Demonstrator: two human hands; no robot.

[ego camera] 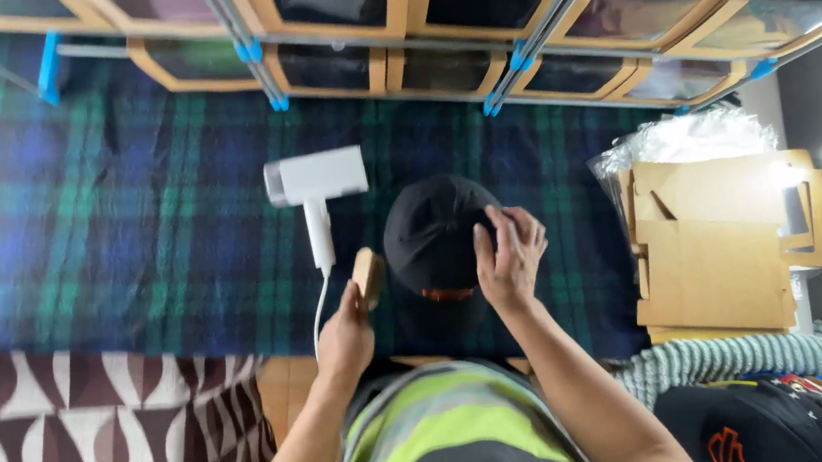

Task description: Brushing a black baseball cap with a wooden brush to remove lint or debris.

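A black cap (436, 234) sat crown-up at the middle of the plaid-covered table (129, 218). The right hand (508, 257) pressed curled fingers on its 3 o'clock side; the left hand (346, 340) gripped a small wooden brush (369, 275) at 9 o'clock. Short strokes with the crown held firm would likely serve best. A white handheld steamer (314, 185) lay at 10 o'clock. The brush's bristles were hidden.

Plaid blanket (129, 218) below wooden-framed storage boxes (329, 3), patterned rug (80, 444) beside
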